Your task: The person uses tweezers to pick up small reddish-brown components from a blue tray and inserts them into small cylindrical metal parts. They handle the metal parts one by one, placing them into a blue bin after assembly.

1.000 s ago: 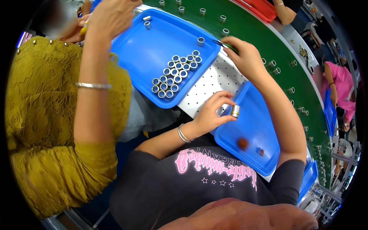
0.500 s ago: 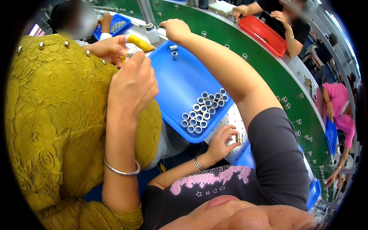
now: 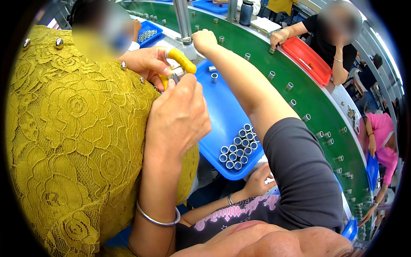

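Note:
My right arm stretches across a blue tray (image 3: 227,109). My right hand (image 3: 204,41) is at the tray's far end, by the metal post and the belt, fingers curled; anything in them is hidden. Low in view, my left hand (image 3: 258,180) is partly behind my grey sleeve, thumb and fingers pinched; the brass-toned metal sleeve seen between them earlier is now covered. Metal sleeves (image 3: 232,148) stand grouped at the tray's near end. Another metal sleeve (image 3: 214,78) stands at its far end, beside one lying down.
Close on my left, a co-worker in yellow lace has one hand (image 3: 147,64) with yellow finger covers and another hand (image 3: 177,115) at a small metal part. A green belt (image 3: 319,109) carrying scattered metal sleeves curves past. Beyond it are a red tray (image 3: 299,53) and people. A post (image 3: 182,19) rises ahead.
The whole view has shifted, so the tray appears lower and farther right. My left hand has slipped partly behind my sleeve. My right hand stays near the post, now closer to the belt.

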Demonstrator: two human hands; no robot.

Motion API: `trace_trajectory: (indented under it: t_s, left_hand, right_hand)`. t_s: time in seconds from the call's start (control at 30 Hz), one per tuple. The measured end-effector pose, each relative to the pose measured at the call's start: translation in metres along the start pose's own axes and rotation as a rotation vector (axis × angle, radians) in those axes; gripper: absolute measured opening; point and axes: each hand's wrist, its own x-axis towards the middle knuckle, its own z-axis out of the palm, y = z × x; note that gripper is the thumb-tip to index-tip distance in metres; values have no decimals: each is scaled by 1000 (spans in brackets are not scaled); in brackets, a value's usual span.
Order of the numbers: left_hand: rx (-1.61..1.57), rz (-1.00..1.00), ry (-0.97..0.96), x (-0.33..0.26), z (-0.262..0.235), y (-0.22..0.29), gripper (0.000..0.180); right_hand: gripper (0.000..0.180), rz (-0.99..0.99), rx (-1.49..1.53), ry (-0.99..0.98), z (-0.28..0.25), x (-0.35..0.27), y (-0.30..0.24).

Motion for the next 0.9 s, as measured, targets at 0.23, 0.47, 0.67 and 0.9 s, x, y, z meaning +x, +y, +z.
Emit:
trace_trajectory:
  t_s: [0.23,0.47,0.67,0.9]
  left_hand:
    - [-83,-93,-105,10,-4,25,36]
    - [-452,-463,-114,5,-17,40,38]
    - [-554,-564,-216,10,-2,34,41]
    - [-751,-432,-488,15,32,26,52]
  right_hand:
    - [34,206,645,-44,-46,-48,38]
    - [34,244,1374,-194,-165,-206,77]
    - [28,464,1362,-62,-206,-402,98]
    - [20,502,536,346,-218,-568,30]
